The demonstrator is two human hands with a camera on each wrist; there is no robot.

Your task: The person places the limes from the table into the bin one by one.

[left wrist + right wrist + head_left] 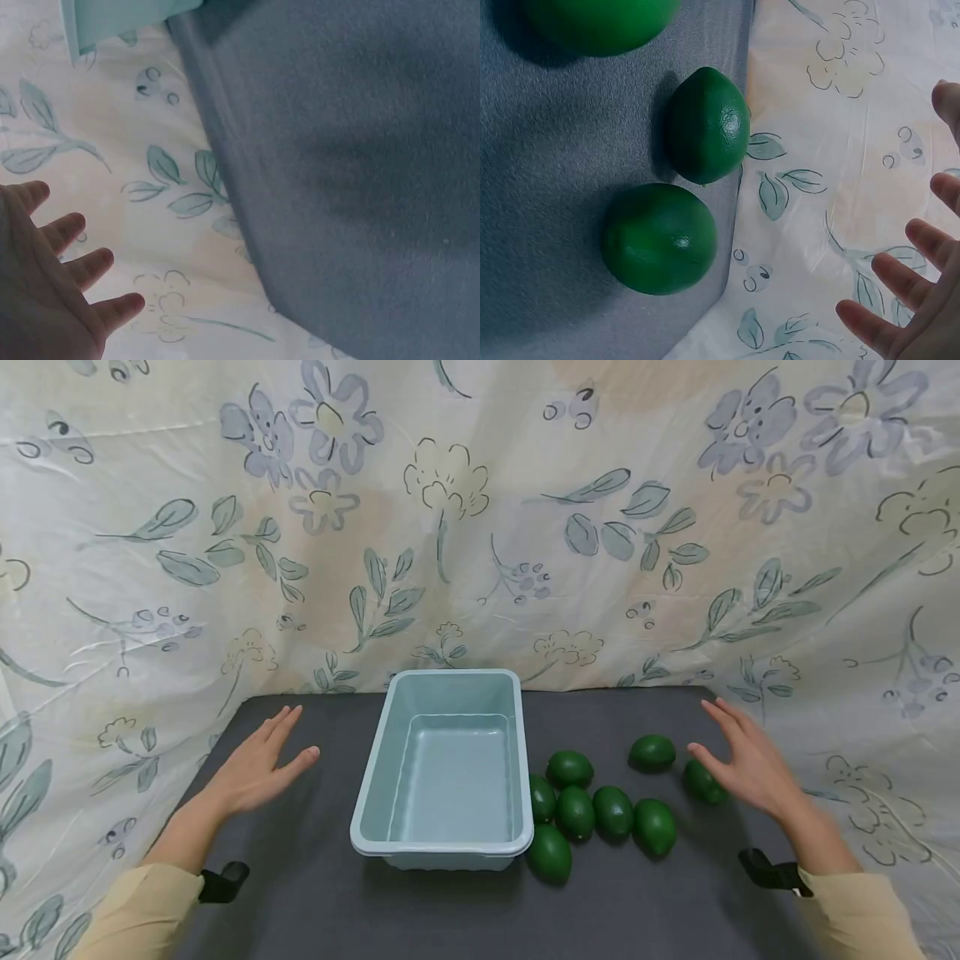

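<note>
A pale blue-green plastic bin [450,847] stands on the dark grey table, with nothing inside it. Right of the bin lie several glossy green limes [575,812], some bunched against its side and others spread further right. My left hand [258,768] hovers left of the bin with fingers extended, touching nothing. On the other side, my right hand [750,764] is held over the table's right edge, fingers spread and holding nothing. It partly covers the rightmost lime [701,782]. In the right wrist view, two whole limes [707,126] lie near the table edge, apart from that hand.
The dark grey tabletop [300,893] runs under everything. A white cloth [480,568] printed with flowers and leaves hangs behind and around the table. Black straps [223,882] are on both wrists.
</note>
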